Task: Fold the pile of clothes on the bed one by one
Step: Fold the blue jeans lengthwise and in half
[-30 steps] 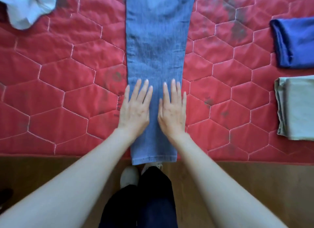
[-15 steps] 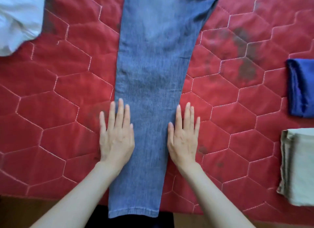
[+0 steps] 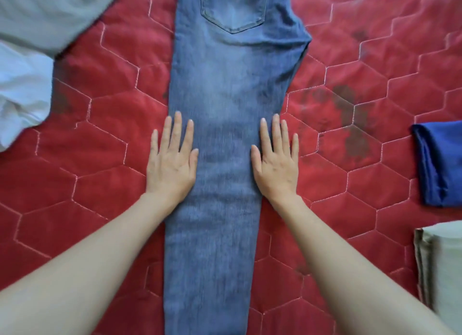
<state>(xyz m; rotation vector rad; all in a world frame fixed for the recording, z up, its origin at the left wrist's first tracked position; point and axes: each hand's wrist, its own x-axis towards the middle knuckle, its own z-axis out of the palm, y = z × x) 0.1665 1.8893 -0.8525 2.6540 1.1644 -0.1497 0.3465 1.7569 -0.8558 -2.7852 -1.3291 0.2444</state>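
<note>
Jeans (image 3: 220,139) laid flat lengthwise on red quilted bed (image 3: 105,124), legs stacked, back pocket at far end. Left hand (image 3: 171,163) pressed flat on left edge, fingers spread, nothing pinched. Right hand (image 3: 276,163) likewise on right edge. Folded blue garment (image 3: 440,164) and folded pale garment (image 3: 442,267) placed at right; unfolded pile (image 3: 27,54) far left.

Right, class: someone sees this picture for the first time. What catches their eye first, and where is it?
The blue jeans run lengthwise down the middle of the red quilted bedspread. The left hand and right hand lie flat and open on the jeans' two edges. At the right edge sit a folded dark blue garment and a folded pale one.
</note>
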